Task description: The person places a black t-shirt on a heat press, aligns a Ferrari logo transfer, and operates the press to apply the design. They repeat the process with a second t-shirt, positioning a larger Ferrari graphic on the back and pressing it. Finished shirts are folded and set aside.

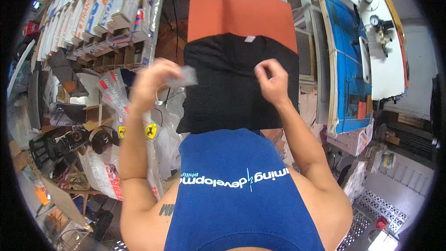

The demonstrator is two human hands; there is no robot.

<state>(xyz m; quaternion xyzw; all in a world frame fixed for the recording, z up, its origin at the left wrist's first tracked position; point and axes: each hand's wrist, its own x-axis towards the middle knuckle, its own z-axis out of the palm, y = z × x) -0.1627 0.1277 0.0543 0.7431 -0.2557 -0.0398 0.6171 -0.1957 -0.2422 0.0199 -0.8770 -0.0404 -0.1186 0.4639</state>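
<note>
A black T-shirt (223,97) lies spread over an orange-topped board (241,11), its neckline at the far end with a small white label (250,39). My left hand (158,79), slightly blurred, is closed on a small translucent piece of film (188,77) beside the shirt's left edge. Over the right part of the shirt hovers my right hand (274,82), its fingers curled in with thumb and forefinger close together. Nothing shows between those fingers.
At the left, a rack of upright cardboard boxes (104,7) rises above cluttered shelves with a dark cylindrical can (101,139). To the right stands a blue framed screen (346,65), by a white surface with a pressure gauge (374,20). A cardboard box (350,140) sits below the screen.
</note>
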